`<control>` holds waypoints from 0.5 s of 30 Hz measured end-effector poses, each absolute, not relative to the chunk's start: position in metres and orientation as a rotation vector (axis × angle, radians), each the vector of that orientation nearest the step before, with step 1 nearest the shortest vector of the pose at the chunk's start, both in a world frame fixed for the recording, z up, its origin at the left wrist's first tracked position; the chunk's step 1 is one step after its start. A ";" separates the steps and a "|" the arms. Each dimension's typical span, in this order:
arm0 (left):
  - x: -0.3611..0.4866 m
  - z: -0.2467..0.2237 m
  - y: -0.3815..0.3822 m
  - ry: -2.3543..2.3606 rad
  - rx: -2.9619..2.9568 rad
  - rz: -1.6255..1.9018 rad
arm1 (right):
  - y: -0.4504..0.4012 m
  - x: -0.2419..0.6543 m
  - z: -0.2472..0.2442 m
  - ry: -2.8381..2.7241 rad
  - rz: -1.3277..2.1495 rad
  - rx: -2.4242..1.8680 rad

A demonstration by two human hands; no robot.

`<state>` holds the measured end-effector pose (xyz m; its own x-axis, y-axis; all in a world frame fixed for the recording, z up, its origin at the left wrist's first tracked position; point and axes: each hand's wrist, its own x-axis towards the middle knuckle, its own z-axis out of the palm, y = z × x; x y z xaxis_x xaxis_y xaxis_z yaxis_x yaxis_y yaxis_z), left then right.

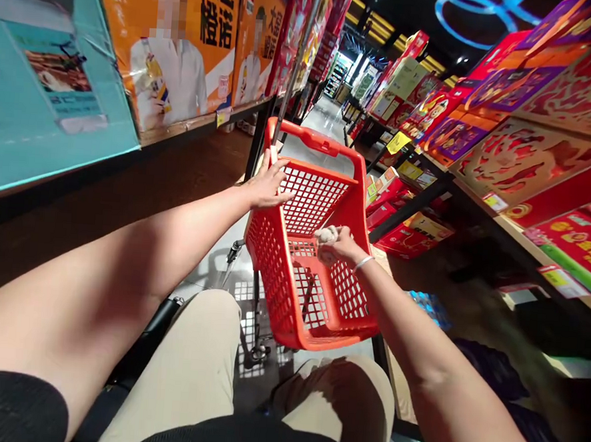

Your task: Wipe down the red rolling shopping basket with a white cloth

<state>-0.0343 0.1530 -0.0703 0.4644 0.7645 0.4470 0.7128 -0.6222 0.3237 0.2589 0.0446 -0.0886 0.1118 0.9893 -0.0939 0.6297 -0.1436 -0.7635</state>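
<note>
A red plastic shopping basket [361, 198] with grid walls sits tilted on a wheeled metal frame in front of my knees. My left hand [269, 187] rests on its upper left rim, fingers spread apart and stretched over the edge. Beside that hand, a thin grey pole [289, 90] rises from the basket's corner. Inside the basket's opening, my right hand [343, 246] is closed around a bunched, off-white cloth [327, 235]. The basket's interior shows its red floor and the right side wall. My right palm is hidden from view.
Orange cartons [185, 61] and a light blue box [47, 99] line the left shelf. On the right shelf [512, 241] stand red and gold gift boxes [522, 161]. Shiny floor [327, 113] runs between the shelves ahead. Blue-capped bottles [428, 306] sit low at right.
</note>
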 end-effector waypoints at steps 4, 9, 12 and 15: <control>-0.037 -0.093 0.166 1.264 2.516 0.987 | 0.076 0.230 -0.112 -1.948 0.531 -1.837; -0.034 -0.106 0.177 1.130 2.491 1.178 | 0.119 0.193 -0.111 -1.957 -0.248 -1.501; -0.029 -0.111 0.176 1.121 2.408 1.232 | 0.147 0.191 -0.100 -1.851 -0.420 -1.467; -0.026 -0.113 0.171 1.038 2.364 1.191 | 0.172 0.193 -0.098 -1.758 -0.533 -1.534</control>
<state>-0.0259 0.1710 -0.1133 0.3965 0.7167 0.5736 0.4704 -0.6952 0.5435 0.1928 0.1725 -0.0979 -0.0206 0.6644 0.7471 0.9675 0.2017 -0.1527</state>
